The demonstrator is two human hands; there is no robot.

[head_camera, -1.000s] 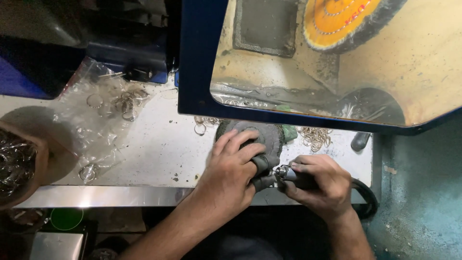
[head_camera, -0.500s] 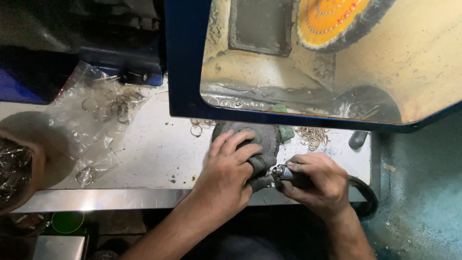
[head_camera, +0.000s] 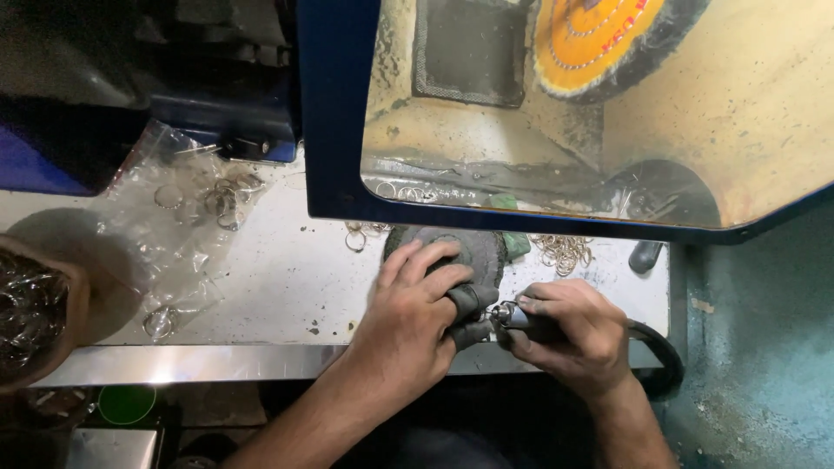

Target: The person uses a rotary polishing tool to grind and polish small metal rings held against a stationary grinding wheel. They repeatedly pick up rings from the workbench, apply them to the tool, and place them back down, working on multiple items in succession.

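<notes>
The left hand (head_camera: 413, 317) lies palm-down over a grey pad (head_camera: 460, 252) near the front edge of the bench (head_camera: 278, 287), its fingers curled and spread across the pad's top while thumb and forefinger pinch a fold of the same grey stuff at the pad's front. That grip looks meant to brace a small workpiece against something soft and steady; the piece itself is hidden between the fingertips, so what it is cannot be told, though it may be one of the rings.

The right hand (head_camera: 573, 334) is closed around a slim rotary tool (head_camera: 512, 317), held low like a pen, its metal tip pointing left and meeting the pinched fold just beside the left thumb. The heel of this hand seems to rest at the front edge, which would steady the tip. A black hose (head_camera: 660, 347) loops from behind the wrist over the bench's right front corner.

Loose rings (head_camera: 565, 252) lie toward the back edge, right of the pad, within easy reach; more sit in a clear bag (head_camera: 191, 217) at the left back. A brown bowl (head_camera: 35, 313) of metal bits stands at the left edge. Above the back edge hangs a blue-framed hood (head_camera: 339, 130) with an orange buffing wheel (head_camera: 599, 39) inside.
</notes>
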